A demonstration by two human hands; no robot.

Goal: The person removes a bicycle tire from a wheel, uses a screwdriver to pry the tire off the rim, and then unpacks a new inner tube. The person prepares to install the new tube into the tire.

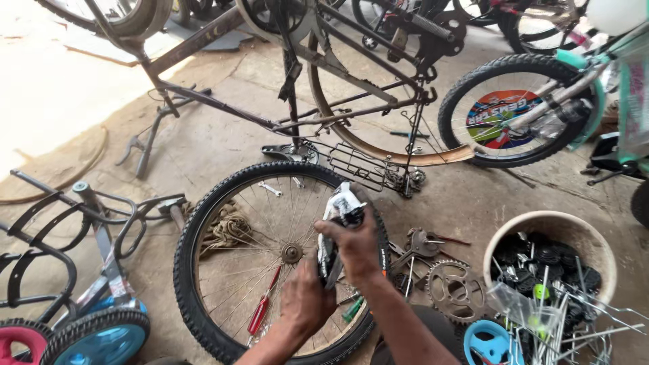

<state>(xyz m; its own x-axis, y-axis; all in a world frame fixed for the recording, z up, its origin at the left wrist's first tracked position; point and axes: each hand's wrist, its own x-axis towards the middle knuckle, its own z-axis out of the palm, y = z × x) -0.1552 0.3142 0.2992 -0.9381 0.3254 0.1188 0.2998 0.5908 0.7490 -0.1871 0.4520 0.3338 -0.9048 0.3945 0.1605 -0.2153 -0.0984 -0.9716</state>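
Holding a crumpled packet (343, 205) over the wheel (270, 260), right hand (357, 247) closed at twelve o'clock, left hand (305, 299) pinching its lower end, likely opening it.

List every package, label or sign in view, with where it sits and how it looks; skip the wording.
Crumpled wrapper: in the right hand, over the spoked wheel; white, black and grey.
Round wheel disc: inside the small bicycle wheel at upper right; blue, orange, green and white.
Tyre label: small orange patch on the black tyre beside the right hand.
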